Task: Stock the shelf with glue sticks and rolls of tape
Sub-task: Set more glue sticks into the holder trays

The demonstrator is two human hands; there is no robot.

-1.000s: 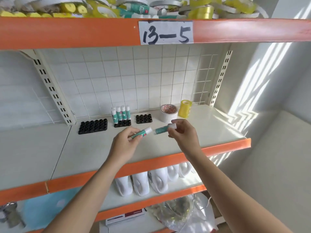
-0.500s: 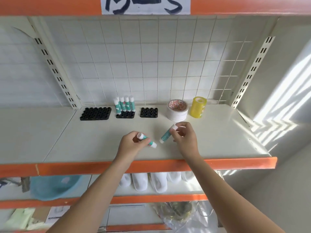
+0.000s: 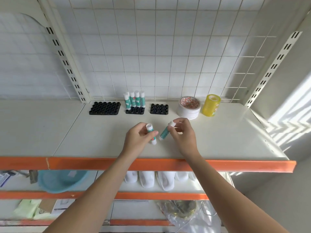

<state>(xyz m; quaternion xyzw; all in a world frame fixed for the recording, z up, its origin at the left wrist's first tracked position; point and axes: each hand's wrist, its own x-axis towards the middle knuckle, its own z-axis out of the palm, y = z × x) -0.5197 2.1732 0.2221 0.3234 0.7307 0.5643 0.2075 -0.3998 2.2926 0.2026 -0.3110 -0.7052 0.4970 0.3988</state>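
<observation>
My left hand (image 3: 138,137) grips a teal-and-white glue stick (image 3: 151,133), held nearly upright over the cream shelf board (image 3: 101,140). My right hand (image 3: 182,133) pinches a second glue stick (image 3: 165,132) by its top end, tilted with the lower end pointing left. At the back, several glue sticks (image 3: 134,100) stand in the middle black holder (image 3: 135,111). A larger black holder (image 3: 105,108) to its left and a small one (image 3: 159,109) to its right hold nothing. A white tape roll (image 3: 189,107) and a yellow tape roll (image 3: 211,105) stand further right.
A white wire grid (image 3: 151,47) backs the shelf, between slotted uprights (image 3: 65,63). An orange front rail (image 3: 151,163) edges the board. Below are a blue basin (image 3: 62,179), white containers (image 3: 156,179) and a plastic bag (image 3: 188,214).
The camera has tilted down and closer to the shelf. Both hands turned their glue sticks from lying sideways to more upright, and stay close together over the board.
</observation>
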